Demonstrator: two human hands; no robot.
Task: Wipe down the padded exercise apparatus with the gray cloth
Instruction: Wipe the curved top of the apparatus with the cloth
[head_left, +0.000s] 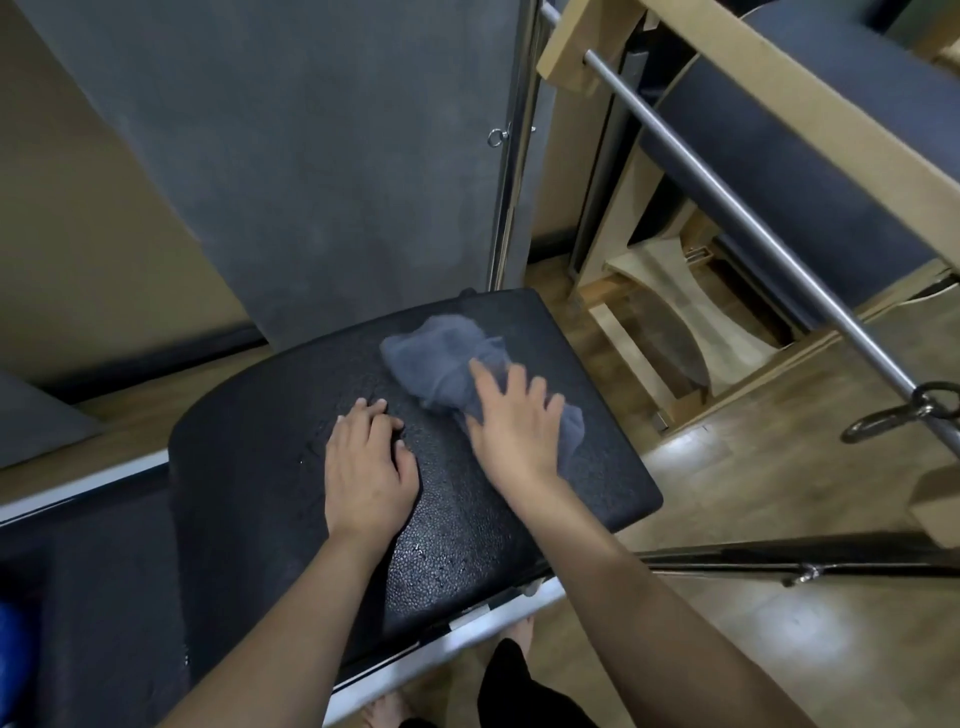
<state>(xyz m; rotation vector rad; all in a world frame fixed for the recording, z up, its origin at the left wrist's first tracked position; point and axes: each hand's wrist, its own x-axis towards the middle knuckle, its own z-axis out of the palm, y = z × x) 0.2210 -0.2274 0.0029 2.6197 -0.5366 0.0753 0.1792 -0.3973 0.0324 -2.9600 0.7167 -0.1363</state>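
Observation:
A black padded, curved apparatus (291, 467) with a pebbled surface fills the middle of the view. A crumpled gray cloth (441, 358) lies on its far right part. My right hand (514, 431) presses flat on the cloth's near end, fingers spread over it. My left hand (369, 467) rests flat on the bare pad just left of the cloth, holding nothing. Small wet drops glisten on the pad near my left hand and toward the front edge.
A metal bar (737, 208) with a hook ring (904, 410) runs diagonally at right under a wooden frame (779, 78). A chrome upright (511, 171) stands behind the pad. A gray wall panel (311, 145) is beyond. Wooden floor (753, 519) lies to the right; my bare feet show below.

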